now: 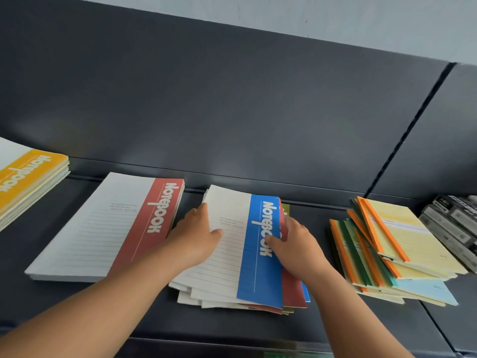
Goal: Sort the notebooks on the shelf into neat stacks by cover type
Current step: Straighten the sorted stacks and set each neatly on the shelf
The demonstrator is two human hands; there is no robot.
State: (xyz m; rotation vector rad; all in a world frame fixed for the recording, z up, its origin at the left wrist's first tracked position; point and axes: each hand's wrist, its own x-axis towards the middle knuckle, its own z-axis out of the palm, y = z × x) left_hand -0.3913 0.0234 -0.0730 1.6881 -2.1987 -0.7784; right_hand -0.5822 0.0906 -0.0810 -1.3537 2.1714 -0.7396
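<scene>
A blue-banded notebook [258, 270] tops a messy pile of mixed red, blue and green notebooks [293, 293] at the shelf's middle. My left hand [197, 235] grips its left edge, thumb on the lined white cover. My right hand [296, 244] grips its right edge, thumb on the blue band and fingers tucked under. Left of the pile lies a neat stack with a red-banded cover [108, 228]. A yellow-banded stack [28, 182] sits at the far left.
A loose heap of thin orange- and green-spined pads with yellow and light-blue covers [392, 251] lies to the right. Grey boxed items [454, 226] stand at the far right. The dark shelf back panel [232, 112] rises close behind.
</scene>
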